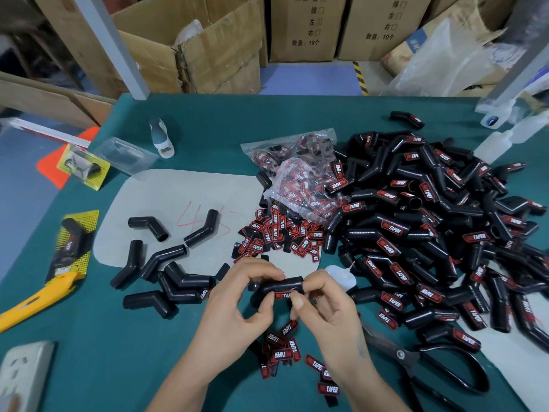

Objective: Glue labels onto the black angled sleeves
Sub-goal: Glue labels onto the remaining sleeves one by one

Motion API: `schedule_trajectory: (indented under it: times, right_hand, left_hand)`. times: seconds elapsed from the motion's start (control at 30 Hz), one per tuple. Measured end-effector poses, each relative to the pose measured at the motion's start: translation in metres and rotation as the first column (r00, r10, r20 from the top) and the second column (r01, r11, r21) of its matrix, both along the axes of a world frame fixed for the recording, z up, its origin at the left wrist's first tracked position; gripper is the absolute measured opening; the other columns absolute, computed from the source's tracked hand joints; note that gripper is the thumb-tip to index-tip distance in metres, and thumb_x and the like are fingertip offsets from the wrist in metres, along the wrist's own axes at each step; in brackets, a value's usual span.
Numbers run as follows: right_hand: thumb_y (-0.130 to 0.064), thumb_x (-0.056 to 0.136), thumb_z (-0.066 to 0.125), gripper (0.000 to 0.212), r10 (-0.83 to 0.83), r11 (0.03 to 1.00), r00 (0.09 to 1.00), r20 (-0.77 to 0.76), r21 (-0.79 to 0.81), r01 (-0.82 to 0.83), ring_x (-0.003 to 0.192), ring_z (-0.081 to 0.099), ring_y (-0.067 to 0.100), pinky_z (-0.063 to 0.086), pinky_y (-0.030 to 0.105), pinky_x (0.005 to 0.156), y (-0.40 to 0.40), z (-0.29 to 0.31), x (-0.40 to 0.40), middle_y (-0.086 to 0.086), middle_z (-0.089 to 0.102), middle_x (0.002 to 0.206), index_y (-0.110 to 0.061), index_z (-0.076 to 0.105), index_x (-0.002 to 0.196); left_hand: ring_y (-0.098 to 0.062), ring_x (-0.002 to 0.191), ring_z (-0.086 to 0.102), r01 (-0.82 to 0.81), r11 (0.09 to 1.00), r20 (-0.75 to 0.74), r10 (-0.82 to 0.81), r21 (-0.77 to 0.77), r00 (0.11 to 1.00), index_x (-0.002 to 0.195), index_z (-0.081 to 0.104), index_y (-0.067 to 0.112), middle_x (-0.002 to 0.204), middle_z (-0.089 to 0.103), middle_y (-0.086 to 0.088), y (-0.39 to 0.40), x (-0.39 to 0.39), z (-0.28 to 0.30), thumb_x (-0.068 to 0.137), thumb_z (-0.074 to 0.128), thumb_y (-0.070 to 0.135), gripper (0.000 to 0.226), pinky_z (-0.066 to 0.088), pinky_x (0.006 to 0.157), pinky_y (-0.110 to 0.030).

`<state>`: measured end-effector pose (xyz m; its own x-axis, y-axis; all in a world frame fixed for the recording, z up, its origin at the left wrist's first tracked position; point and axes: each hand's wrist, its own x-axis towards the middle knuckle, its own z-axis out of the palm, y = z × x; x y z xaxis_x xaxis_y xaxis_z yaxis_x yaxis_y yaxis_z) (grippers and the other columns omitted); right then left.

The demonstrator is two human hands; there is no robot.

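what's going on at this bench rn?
A person is labelling black angled sleeves. Both hands, left hand and right hand, hold one sleeve and press a red label onto it. Unlabelled sleeves lie to the left, a big labelled pile to the right, loose labels between.

Before us we have a work table (184,120) covered in dark green matting. Beyond its far edge we see a blue floor (309,78) with a yellow and black striped marking (360,78). Against the back we count stacked cardboard boxes (309,28) printed with black characters, and one open box (190,52) with torn flaps. A grey post (116,46) rises at the table's far left corner. At right we note clear plastic bags (445,60) heaped on a carton. Lighting is even.
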<state>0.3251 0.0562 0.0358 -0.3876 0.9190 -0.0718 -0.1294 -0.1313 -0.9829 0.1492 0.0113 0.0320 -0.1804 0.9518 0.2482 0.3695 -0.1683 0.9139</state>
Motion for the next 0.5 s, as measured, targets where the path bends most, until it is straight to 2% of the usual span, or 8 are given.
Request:
schedule_trajectory:
  times: [0.13, 0.27, 0.5]
  right_hand:
    - [-0.034, 0.083, 0.073, 0.009, 0.008, 1.0, 1.0, -0.003, 0.001, -0.008, 0.077, 0.055, 0.024, 0.047, 0.028, 0.074, 0.0002, 0.0005, -0.0001, 0.008, 0.055, 0.081, -0.035, 0.064, 0.08]
    - [-0.034, 0.084, 0.073, 0.009, 0.017, 1.0, 1.0, 0.0, -0.003, -0.017, 0.077, 0.055, 0.025, 0.048, 0.029, 0.074, -0.0004, 0.0014, 0.0, 0.017, 0.054, 0.083, -0.035, 0.065, 0.08]
    - [-0.035, 0.083, 0.073, 0.01, 0.02, 1.0, 1.0, 0.003, -0.02, -0.02, 0.077, 0.057, 0.024, 0.05, 0.027, 0.075, -0.0004, 0.002, 0.0006, 0.018, 0.054, 0.084, -0.034, 0.065, 0.08]
  left_hand:
    - [-0.028, 0.112, 0.064, 0.0, 1.0, -0.017, 0.0, -0.004, 1.0, 0.119, 0.064, 0.041, 0.118, 0.066, 0.009, -0.0008, -0.0005, -0.0005, 0.087, 0.061, 0.014, 0.042, 0.054, 0.094, -0.05]
    - [-0.027, 0.113, 0.064, 0.001, 1.0, -0.031, -0.001, -0.006, 1.0, 0.119, 0.064, 0.041, 0.118, 0.066, 0.01, -0.0007, -0.0001, 0.0001, 0.087, 0.06, 0.015, 0.042, 0.052, 0.094, -0.044]
    - [-0.026, 0.116, 0.064, -0.003, 1.0, -0.058, 0.003, 0.01, 0.998, 0.12, 0.063, 0.04, 0.119, 0.065, 0.013, 0.0005, 0.0008, 0.0002, 0.087, 0.06, 0.014, 0.042, 0.052, 0.095, -0.044]
